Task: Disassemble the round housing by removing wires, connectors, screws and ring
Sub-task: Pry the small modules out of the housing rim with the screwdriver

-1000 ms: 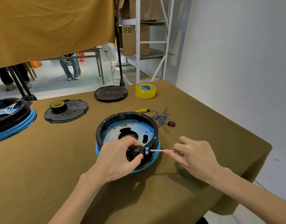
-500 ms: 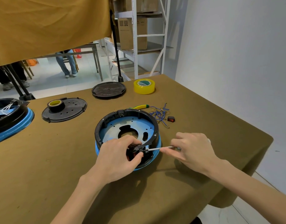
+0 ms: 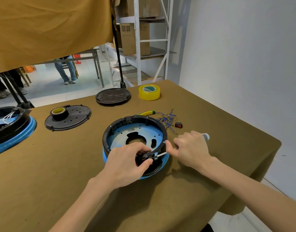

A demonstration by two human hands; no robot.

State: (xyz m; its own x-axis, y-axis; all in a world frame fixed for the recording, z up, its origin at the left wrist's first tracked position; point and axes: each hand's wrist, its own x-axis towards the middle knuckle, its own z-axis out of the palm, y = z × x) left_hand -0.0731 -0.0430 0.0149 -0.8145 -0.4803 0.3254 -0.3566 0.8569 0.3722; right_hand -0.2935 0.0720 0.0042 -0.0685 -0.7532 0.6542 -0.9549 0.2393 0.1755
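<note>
Single head-worn wide-angle camera looks forward and down, close over the table (image 3: 210,181) (no second view).

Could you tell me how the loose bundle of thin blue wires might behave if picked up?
The bundle of thin blue wires would probably flop and dangle, since the strands lie tangled and limp. It looks light, and stray ends may snag.

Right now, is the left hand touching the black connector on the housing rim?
Touching. The head view shows the left hand pinching the black connector between thumb and fingers at the housing rim's near edge.
</note>
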